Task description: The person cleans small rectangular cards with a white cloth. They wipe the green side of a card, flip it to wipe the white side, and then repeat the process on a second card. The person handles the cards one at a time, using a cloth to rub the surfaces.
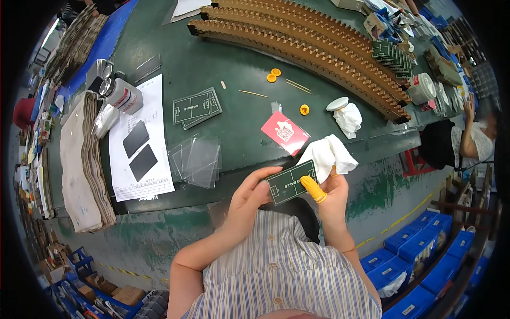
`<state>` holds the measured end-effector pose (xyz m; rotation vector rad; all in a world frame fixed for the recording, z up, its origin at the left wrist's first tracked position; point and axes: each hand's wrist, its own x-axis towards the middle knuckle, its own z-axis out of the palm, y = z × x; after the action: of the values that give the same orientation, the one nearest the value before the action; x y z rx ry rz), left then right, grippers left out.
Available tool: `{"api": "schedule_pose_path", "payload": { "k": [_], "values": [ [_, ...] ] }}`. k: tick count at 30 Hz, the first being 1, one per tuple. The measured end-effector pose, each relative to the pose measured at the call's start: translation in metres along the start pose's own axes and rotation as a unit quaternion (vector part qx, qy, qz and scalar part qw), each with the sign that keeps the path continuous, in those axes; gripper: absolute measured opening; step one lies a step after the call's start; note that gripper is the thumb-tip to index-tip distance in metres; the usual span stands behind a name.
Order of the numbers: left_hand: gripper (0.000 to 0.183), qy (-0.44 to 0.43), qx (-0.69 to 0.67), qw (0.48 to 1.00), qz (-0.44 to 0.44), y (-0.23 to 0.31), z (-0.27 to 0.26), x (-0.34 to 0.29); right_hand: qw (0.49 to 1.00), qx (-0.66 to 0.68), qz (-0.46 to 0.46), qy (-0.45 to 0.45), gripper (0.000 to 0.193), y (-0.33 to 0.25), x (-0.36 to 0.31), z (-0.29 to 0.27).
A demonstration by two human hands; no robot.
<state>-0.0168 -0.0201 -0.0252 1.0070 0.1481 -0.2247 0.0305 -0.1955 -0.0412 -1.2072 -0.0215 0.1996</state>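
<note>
Over the table's near edge, I hold a dark green card (282,186) with white pitch lines. My left hand (243,202) pinches its left end between thumb and fingers. My right hand (333,201), a yellow finger cot (313,189) on its thumb, grips the right end. A white cloth (330,152) is bunched at my right fingers, which are partly hidden behind the card. Just beyond lies a red card (285,133) with a square code. Farther left are similar green cards (196,108), slightly fanned, and several clear sleeves (196,161).
Three long slotted wooden racks (297,45) curve across the back, with green cards (392,57) at their right end. Loose finger cots (304,109), thin sticks (253,93) and another white cloth (348,121) lie mid-table. Leftward are a bottle (125,97), paper (154,111) and stacked cloths (79,159). A person (470,133) sits right.
</note>
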Motion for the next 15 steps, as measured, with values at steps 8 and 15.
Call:
{"api": "schedule_pose_path", "payload": {
  "k": [8,15],
  "values": [
    [0.041,0.044,0.007,0.999,0.009,0.018,0.003,0.003,0.999,0.024,-0.037,0.009,0.061,-0.002,-0.004,-0.005],
    [0.049,0.034,-0.199,0.978,-0.060,0.029,-0.002,0.005,0.999,0.006,-0.047,0.024,0.060,-0.003,-0.002,-0.011]
  ]
}}
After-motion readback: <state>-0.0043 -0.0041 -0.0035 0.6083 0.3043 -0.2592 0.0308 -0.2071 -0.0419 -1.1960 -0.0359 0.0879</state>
